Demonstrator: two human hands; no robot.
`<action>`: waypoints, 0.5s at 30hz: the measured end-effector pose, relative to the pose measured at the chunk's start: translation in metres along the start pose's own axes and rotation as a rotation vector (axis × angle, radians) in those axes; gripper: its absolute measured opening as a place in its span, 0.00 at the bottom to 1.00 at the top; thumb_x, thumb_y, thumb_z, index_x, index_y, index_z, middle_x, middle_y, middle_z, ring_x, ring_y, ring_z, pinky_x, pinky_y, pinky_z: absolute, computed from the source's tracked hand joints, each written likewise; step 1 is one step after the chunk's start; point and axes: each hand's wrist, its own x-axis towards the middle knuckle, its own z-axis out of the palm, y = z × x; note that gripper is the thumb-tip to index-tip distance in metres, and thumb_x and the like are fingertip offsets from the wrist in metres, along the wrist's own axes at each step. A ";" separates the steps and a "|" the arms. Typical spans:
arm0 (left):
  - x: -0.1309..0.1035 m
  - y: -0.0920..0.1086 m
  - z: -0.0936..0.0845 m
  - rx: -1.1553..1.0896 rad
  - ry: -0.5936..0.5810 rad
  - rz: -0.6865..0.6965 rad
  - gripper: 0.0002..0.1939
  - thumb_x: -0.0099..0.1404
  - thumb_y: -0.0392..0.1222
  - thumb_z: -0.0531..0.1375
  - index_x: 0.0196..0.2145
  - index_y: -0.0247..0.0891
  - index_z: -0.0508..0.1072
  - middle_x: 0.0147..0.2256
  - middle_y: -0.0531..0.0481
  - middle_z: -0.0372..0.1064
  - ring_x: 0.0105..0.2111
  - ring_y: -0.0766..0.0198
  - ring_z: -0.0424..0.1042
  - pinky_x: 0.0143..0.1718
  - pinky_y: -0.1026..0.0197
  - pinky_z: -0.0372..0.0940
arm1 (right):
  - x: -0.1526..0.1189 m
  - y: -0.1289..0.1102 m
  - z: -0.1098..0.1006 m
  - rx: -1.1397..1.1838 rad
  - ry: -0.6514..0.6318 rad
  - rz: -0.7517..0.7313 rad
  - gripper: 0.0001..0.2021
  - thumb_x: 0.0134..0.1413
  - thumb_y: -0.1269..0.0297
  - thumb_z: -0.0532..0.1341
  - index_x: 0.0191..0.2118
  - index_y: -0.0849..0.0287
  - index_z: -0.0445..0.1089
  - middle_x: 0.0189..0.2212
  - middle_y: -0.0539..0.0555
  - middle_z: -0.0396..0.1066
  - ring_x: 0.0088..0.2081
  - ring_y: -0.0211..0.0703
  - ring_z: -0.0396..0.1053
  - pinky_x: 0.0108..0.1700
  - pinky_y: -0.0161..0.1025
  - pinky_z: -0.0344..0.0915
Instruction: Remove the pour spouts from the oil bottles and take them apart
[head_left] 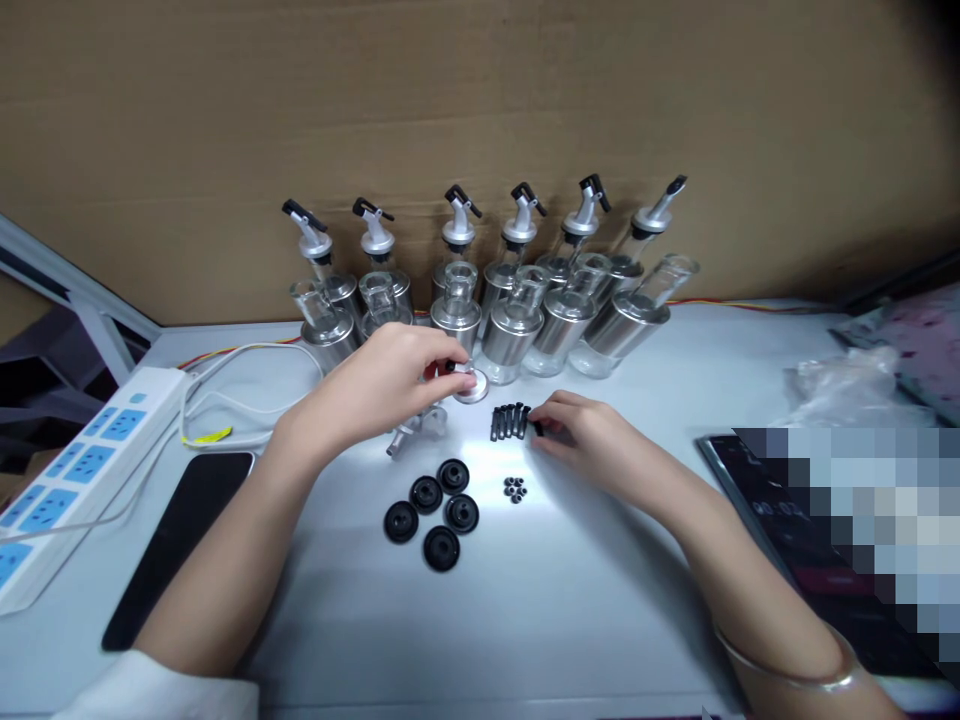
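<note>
Pinched in the fingers of my left hand [409,375] is a silver pourer piece [472,385] with a round flange, in front of the bottles. My right hand [574,428] has its fingertips closed at the right end of a row of small black levers [509,421]; what they hold, if anything, is too small to tell. Several tiny black caps [515,489] lie nearer to me. Several round black stoppers [442,548] rest left of the caps. Partly under my left hand are more silver pourer pieces [406,437].
Open glass-necked bottles [511,335] stand in a row, with bottles bearing pourers [458,235] behind them. A power strip [90,470], white cables [247,350] and a black phone [184,540] lie left. At right are a dark tablet [780,520] and clear plastic bags [847,390].
</note>
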 end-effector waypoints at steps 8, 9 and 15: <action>-0.001 0.000 -0.001 0.002 -0.006 -0.004 0.09 0.66 0.41 0.58 0.32 0.38 0.77 0.29 0.53 0.74 0.29 0.66 0.69 0.30 0.65 0.57 | 0.001 -0.007 0.000 -0.025 -0.006 0.037 0.07 0.53 0.74 0.59 0.38 0.64 0.74 0.29 0.56 0.71 0.30 0.44 0.70 0.34 0.39 0.65; -0.001 0.000 0.000 0.006 -0.010 -0.004 0.09 0.66 0.42 0.58 0.32 0.38 0.77 0.29 0.53 0.74 0.29 0.66 0.69 0.30 0.65 0.57 | 0.001 -0.007 0.001 -0.026 -0.003 0.037 0.09 0.54 0.75 0.59 0.39 0.64 0.74 0.30 0.56 0.72 0.30 0.44 0.71 0.35 0.39 0.66; -0.001 -0.002 0.002 0.008 -0.069 -0.026 0.09 0.67 0.43 0.58 0.32 0.38 0.77 0.31 0.52 0.74 0.30 0.65 0.70 0.31 0.64 0.57 | -0.002 -0.012 0.006 -0.007 0.016 -0.038 0.13 0.57 0.77 0.56 0.46 0.64 0.73 0.37 0.58 0.71 0.36 0.47 0.72 0.40 0.42 0.68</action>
